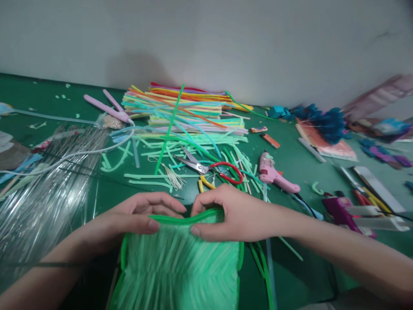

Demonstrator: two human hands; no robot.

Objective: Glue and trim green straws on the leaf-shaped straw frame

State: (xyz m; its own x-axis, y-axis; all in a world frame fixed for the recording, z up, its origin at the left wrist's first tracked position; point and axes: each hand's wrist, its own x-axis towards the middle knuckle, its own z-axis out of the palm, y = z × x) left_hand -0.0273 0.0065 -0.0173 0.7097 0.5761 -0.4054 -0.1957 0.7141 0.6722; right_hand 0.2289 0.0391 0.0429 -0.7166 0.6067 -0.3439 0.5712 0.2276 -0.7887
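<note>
A panel of light green pipe cleaners [180, 267], edged with darker green ones, lies at the bottom middle, its lower end out of the picture. Its top edge is pinched by my left hand [138, 215], thumb in front and fingers behind. Farther right on the same edge, my right hand [226, 213] grips the rim between thumb and curled fingers. Just beyond my hands lie red-handled scissors [209, 167], partly spread, and a yellow-handled tool [205, 183] half hidden by my right hand. A cream tassel [174, 177] rests beside them.
Bundles of coloured pipe cleaners [187, 112] lie against the wall. A pink glue gun [274, 174] with its glue stick stands right of the scissors. Thin metal wires [54, 193] spread across the left. Pink tongs [109, 107], a purple box [345, 213] and blue feathery pieces [332, 125] surround the work.
</note>
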